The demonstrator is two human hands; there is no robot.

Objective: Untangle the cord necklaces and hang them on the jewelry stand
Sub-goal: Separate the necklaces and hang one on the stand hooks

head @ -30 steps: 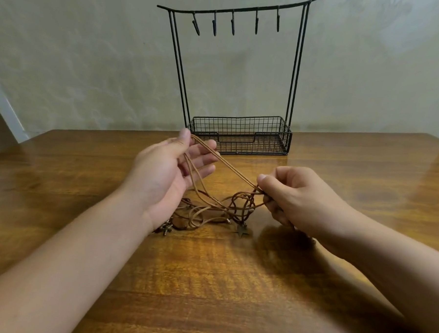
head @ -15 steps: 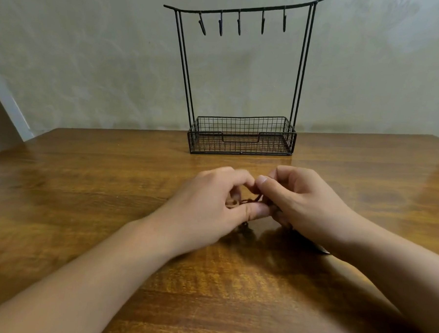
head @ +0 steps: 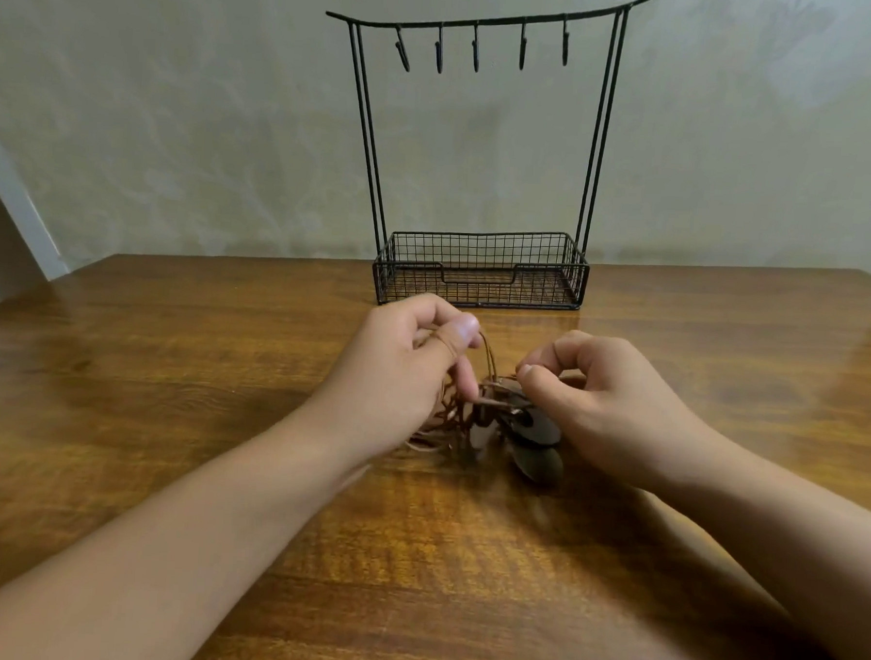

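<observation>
A tangle of brown cord necklaces (head: 462, 414) lies on the wooden table (head: 169, 366) between my hands, with a dark round pendant (head: 537, 426) at its right side. My left hand (head: 400, 378) has cord looped over the thumb and pinches strands at the knot. My right hand (head: 606, 404) pinches the cords just above the pendant, fingers curled. The black wire jewelry stand (head: 482, 271) is upright behind them at the table's far edge, its several hooks (head: 475, 54) bare.
The stand's mesh basket base holds nothing. A pale wall rises right behind the stand. The table's left corner lies at the far left, its right corner at the far right.
A second ago my left hand held a long loop stretched up and left. It then closed in on the knot, and now both hands work at the tangle with the pendant showing.
</observation>
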